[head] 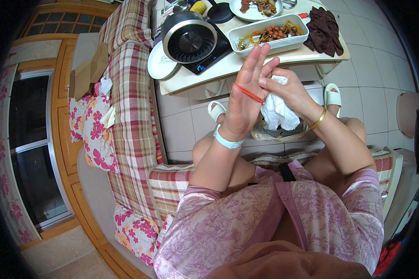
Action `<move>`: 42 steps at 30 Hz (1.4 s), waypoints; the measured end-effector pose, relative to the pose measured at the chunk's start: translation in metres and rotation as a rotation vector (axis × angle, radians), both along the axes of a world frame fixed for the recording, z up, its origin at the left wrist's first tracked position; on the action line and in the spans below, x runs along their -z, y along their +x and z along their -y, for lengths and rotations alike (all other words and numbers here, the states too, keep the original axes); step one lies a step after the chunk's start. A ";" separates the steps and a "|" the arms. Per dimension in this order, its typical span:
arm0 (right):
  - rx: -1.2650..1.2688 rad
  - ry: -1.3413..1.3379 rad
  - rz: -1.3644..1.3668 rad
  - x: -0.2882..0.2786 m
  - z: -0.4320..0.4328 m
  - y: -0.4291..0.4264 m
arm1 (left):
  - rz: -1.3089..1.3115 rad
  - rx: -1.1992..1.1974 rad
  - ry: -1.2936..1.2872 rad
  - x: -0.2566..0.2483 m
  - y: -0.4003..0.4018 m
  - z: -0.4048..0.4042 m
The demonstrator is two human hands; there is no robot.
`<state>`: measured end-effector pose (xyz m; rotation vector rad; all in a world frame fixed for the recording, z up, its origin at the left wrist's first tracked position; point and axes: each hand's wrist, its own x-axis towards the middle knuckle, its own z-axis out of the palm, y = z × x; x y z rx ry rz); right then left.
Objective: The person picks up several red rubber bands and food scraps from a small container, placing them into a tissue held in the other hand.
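My left hand is raised with its palm towards me and its fingers extended. A thin red beaded strand runs across it from the thumb to the far side of the palm. My right hand holds a crumpled white cloth or paper towel, with thumb and forefinger pinched close to the left palm. Whether they grip part of the strand cannot be made out. Below the cloth, a plastic-lined bin stands on the floor between my legs.
Ahead is a cream table with a black pot-shaped appliance on a lit base, a white plate, a dish of food, a white tray of beaded strings and a dark brown cloth. A plaid sofa borders the left.
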<state>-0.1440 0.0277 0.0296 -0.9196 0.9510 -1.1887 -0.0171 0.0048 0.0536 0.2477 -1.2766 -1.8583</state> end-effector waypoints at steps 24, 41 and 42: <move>-0.039 0.055 0.115 0.003 0.002 0.001 | -0.099 -0.050 0.101 0.005 0.002 0.003; -0.155 0.099 0.182 0.017 0.008 -0.004 | -0.227 0.077 0.281 0.001 0.010 0.006; -0.170 0.105 0.196 0.016 0.008 -0.005 | -0.248 0.084 0.304 0.000 0.009 0.006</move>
